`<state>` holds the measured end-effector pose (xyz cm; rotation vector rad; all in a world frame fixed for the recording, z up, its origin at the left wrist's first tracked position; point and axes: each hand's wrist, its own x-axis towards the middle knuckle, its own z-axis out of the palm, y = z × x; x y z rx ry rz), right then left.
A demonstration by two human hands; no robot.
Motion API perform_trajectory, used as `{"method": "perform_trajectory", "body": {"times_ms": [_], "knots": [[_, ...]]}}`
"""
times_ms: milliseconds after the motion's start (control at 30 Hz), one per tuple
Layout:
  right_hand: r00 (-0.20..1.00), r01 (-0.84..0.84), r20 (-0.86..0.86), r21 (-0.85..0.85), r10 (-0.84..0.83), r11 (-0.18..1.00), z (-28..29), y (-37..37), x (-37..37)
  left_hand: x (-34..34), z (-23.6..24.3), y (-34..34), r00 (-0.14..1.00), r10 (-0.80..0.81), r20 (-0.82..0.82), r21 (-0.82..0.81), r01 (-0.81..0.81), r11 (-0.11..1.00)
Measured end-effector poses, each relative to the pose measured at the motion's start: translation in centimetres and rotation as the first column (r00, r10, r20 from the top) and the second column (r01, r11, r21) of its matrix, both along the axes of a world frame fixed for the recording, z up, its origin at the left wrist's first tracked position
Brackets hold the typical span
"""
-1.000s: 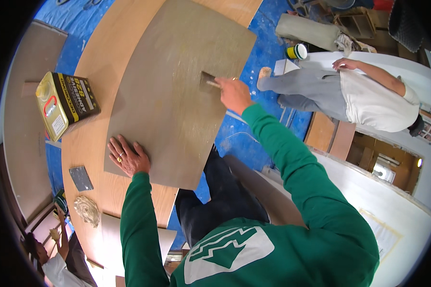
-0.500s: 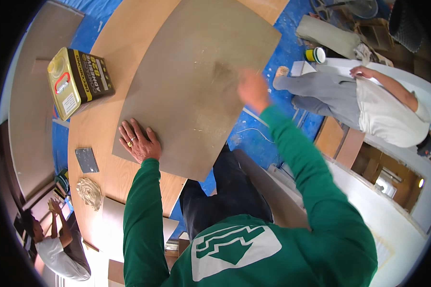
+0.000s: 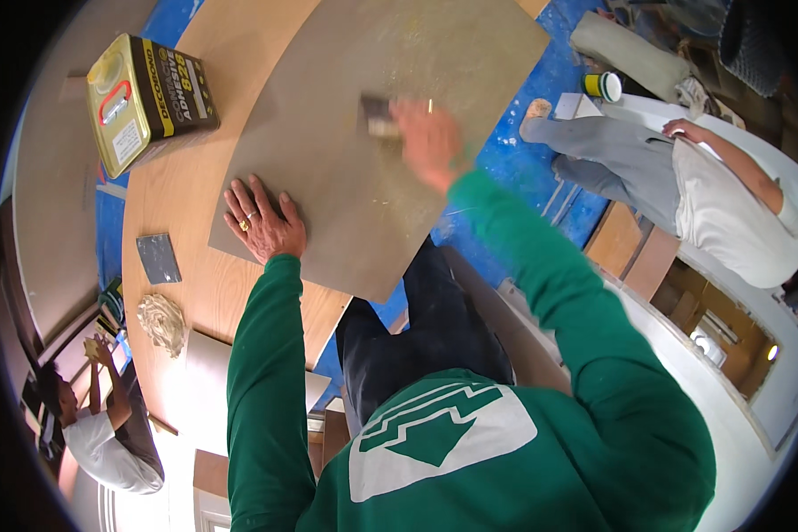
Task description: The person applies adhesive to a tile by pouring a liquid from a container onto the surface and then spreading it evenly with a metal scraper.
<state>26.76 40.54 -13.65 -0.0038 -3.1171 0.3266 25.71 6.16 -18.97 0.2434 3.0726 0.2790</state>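
A large grey-brown sheet [image 3: 324, 151] lies across the wooden worktop in front of me. My left hand [image 3: 266, 222] rests flat on its near left corner, fingers spread, with rings on it. My right hand [image 3: 430, 142], smeared by motion, is over the middle of the sheet. It grips a small flat spreader [image 3: 379, 115], dark with a pale part, which appears to be against the sheet; its exact shape is blurred. Shiny, slightly yellowish patches show on the surface around it.
Left of the sheet, a yellow-and-black metal can [image 3: 151, 102], a dark square pad [image 3: 159, 258] and a crumpled beige cloth [image 3: 161, 324] sit on the worktop [image 3: 191, 208]. One person [image 3: 718, 195] stands at right, another [image 3: 111, 448] at lower left. Blue sheeting [image 3: 514, 191] covers the floor.
My right hand has moved left across the sheet, and the spreader now shows in it. My left hand stays on the same corner. The whole view has shifted slightly.
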Motion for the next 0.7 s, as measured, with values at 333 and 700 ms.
{"method": "perform_trajectory", "body": {"times_ms": [333, 700], "knots": [[0.932, 0.18, 0.361, -0.425, -0.016, 0.887, 7.8, -5.8, 15.2, 0.3, -0.4, 0.4, 1.0, -0.011, -0.02, 0.023, 0.011, 1.0], [0.761, -0.647, 0.063, 0.123, 0.645, 0.752, 2.1, 14.6, 5.2, 0.3, -1.2, -0.3, 0.996, -0.031, -0.085, 0.011, 0.032, 0.999]]}}
